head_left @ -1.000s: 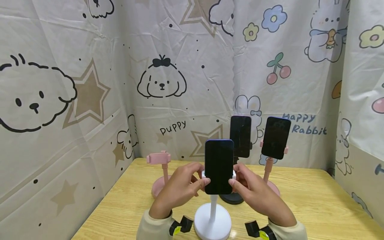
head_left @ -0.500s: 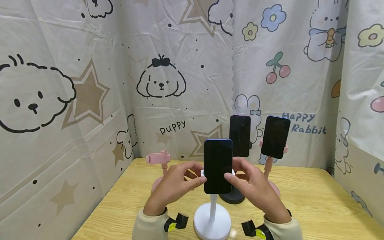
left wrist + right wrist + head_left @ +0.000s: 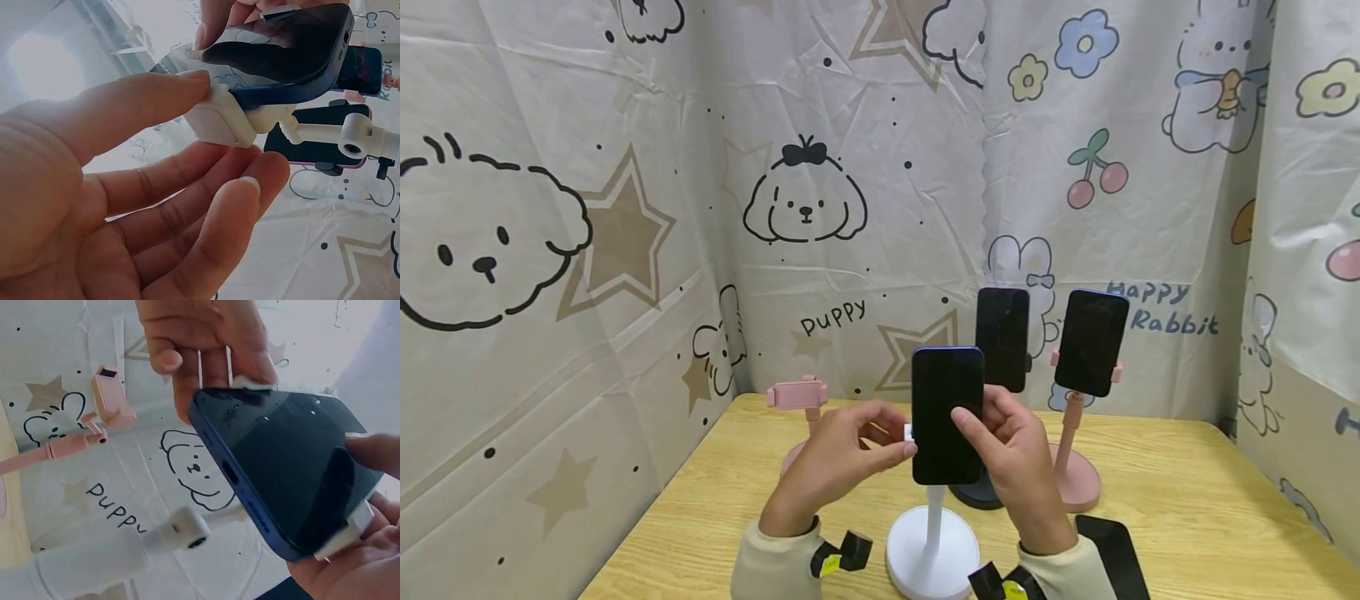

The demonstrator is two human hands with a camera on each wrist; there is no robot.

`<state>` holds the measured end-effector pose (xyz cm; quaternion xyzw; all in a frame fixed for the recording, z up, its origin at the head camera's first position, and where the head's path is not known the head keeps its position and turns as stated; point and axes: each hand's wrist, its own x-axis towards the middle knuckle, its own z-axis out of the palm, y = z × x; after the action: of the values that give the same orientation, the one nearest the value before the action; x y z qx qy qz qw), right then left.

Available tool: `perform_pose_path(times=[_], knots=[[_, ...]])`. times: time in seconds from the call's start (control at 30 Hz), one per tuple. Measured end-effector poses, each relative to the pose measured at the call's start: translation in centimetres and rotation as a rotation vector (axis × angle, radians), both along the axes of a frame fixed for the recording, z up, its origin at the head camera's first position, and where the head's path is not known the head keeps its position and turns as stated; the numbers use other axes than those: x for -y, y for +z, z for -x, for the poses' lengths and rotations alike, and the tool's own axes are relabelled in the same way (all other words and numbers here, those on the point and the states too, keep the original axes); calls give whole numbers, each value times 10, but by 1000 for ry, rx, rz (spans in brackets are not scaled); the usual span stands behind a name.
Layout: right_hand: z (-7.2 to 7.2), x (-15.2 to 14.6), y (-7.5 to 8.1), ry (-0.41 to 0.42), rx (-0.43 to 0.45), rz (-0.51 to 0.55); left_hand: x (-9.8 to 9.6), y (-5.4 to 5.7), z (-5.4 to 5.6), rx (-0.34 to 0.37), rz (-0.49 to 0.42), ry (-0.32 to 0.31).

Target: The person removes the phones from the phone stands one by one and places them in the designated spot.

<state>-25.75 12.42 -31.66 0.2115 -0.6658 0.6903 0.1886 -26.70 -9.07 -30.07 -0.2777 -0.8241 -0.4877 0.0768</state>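
A blue-edged phone (image 3: 943, 379) with a dark screen stands upright in the clamp of a white phone stand (image 3: 901, 554). My left hand (image 3: 831, 462) pinches the clamp's left end; in the left wrist view its thumb lies on the white clamp (image 3: 219, 122), with fingers curled below. My right hand (image 3: 1021, 458) grips the phone's right side, thumb on the screen and fingers behind. The right wrist view shows that thumb (image 3: 378, 453) above the glass, and the clamp's other end (image 3: 353, 531) beside the fingers. The clamp's back is hidden in the head view.
Behind stand a black stand with a phone (image 3: 1002, 337) and a pink stand holding another phone (image 3: 1092, 342). A second pink stand (image 3: 797, 395) without a phone is at left. One more phone (image 3: 1116, 554) lies on the wooden table (image 3: 692, 517), partly behind the right sleeve.
My right hand has shifted left and up, its thumb sliding from the phone's right edge onto the screen. The left hand's fingers have loosened slightly. The phone lying at right has come into view.
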Motion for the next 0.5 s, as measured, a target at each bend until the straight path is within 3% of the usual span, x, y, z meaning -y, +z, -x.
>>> perform_pose_path(times=[0.5], knots=[[0, 7, -6, -59, -107, 19, -3, -2, 4, -57, 4, -1]])
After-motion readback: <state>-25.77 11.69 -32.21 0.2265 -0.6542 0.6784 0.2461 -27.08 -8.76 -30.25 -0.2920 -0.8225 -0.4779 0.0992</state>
